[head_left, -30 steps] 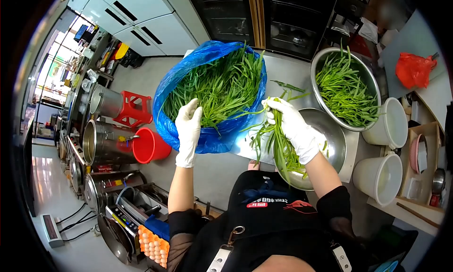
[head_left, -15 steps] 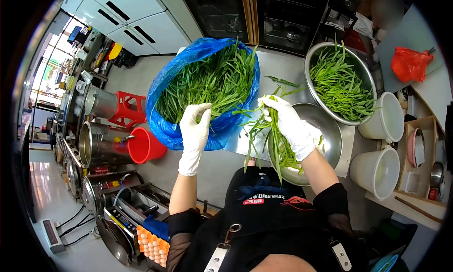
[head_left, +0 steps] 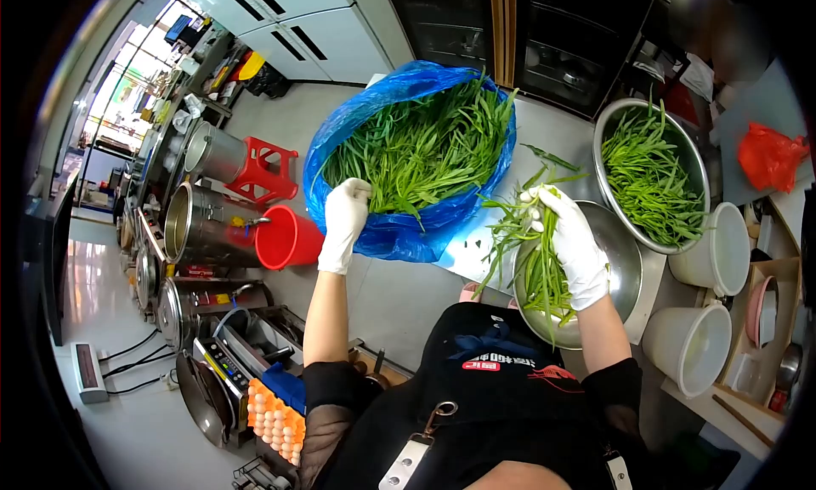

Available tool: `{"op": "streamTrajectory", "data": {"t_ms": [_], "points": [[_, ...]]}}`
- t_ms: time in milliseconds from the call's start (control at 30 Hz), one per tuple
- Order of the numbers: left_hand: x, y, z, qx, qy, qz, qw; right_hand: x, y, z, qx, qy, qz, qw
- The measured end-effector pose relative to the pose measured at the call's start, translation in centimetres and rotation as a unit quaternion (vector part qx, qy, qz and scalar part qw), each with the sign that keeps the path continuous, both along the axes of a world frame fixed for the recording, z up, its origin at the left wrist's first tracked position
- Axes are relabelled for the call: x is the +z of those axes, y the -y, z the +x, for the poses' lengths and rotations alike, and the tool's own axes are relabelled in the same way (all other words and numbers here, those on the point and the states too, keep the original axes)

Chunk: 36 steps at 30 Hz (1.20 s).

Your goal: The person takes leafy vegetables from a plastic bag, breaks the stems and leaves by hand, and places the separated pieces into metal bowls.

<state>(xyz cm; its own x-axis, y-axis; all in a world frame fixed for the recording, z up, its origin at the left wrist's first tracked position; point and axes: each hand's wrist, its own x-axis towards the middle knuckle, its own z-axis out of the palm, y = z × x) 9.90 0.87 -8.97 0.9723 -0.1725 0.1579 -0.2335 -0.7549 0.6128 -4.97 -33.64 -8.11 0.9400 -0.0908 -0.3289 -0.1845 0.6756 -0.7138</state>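
Observation:
My left hand (head_left: 346, 222), in a white glove, is at the front left rim of a blue plastic bag (head_left: 327, 163) full of long, narrow-leaved greens that look like water spinach (head_left: 408, 150). Its fingers are curled closed; whatever they hold, if anything, is hidden. In my right hand (head_left: 571, 245), also gloved, is a bunch of water spinach (head_left: 544, 273), its leaves and stems hanging down. This hand is above a steel bowl (head_left: 625, 273) with some pieces inside. Behind it stands a larger steel basin (head_left: 605, 163) heaped with trimmed greens.
Bag and bowls rest on a metal table (head_left: 531, 120), with a loose stem (head_left: 548, 157) on it. White buckets (head_left: 688, 345) stand at the right, near a red plastic bag (head_left: 769, 154). To the left are a red bucket (head_left: 285, 237), steel pots (head_left: 200, 222) and an egg tray (head_left: 276, 418).
The view has swung, shifting the scene rightward. My left hand has gone from a raised pinch over the greens to curled fingers at the bag's left rim. The right hand keeps its bunch.

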Motion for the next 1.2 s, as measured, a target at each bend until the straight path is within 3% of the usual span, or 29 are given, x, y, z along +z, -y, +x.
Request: {"op": "streamTrajectory", "data": {"t_ms": [100,133,233,300,433,567,633,700,867,900,967,1033,1200], "points": [[-0.5,0.6,0.8,-0.049,0.024,0.131,0.99,-0.4,0.2,-0.3,0.003,-0.005,-0.008,1.0],[-1.4,0.1,1.6,-0.014,0.031,0.131,0.991,-0.6,0.2,-0.4,0.005,-0.006,-0.01,1.0],[-2.2,-0.8,3.3,0.04,-0.018,0.3,0.953,-0.6,0.5,-0.8,0.014,-0.007,0.003,1.0],[-1.6,-0.5,3.1,-0.042,-0.006,0.247,0.968,-0.1,0.5,-1.1,0.01,-0.017,0.001,1.0],[-1.6,2.5,3.3,-0.092,-0.014,0.191,0.977,0.3,0.7,-1.4,0.012,-0.021,0.004,1.0],[-4.1,4.7,4.2,-0.059,-0.072,0.366,0.926,0.9,0.3,-1.6,0.0,-0.017,0.016,1.0],[-4.4,5.8,4.6,-0.051,-0.124,0.387,0.912,0.6,0.5,-1.8,-0.002,-0.02,0.02,1.0],[-4.1,6.9,5.0,-0.051,-0.257,0.367,0.892,0.1,0.6,-1.9,-0.009,-0.035,0.029,0.999],[-6.0,5.3,5.4,-0.047,-0.245,0.228,0.941,-0.8,1.1,-2.3,-0.005,-0.036,0.026,0.999],[-7.5,3.8,6.1,-0.104,-0.178,0.177,0.962,-1.2,1.3,-2.4,-0.005,-0.034,0.029,0.999],[-2.1,4.2,4.5,-0.037,-0.175,0.111,0.978,-1.4,1.4,-2.4,-0.01,-0.036,0.034,0.999],[-0.4,3.0,4.6,0.013,-0.193,0.021,0.981,-1.4,1.1,-2.5,-0.019,-0.041,0.038,0.998],[6.2,2.4,1.3,0.11,0.115,0.098,0.982,-2.2,1.5,-2.8,-0.014,-0.045,0.039,0.998]]}}
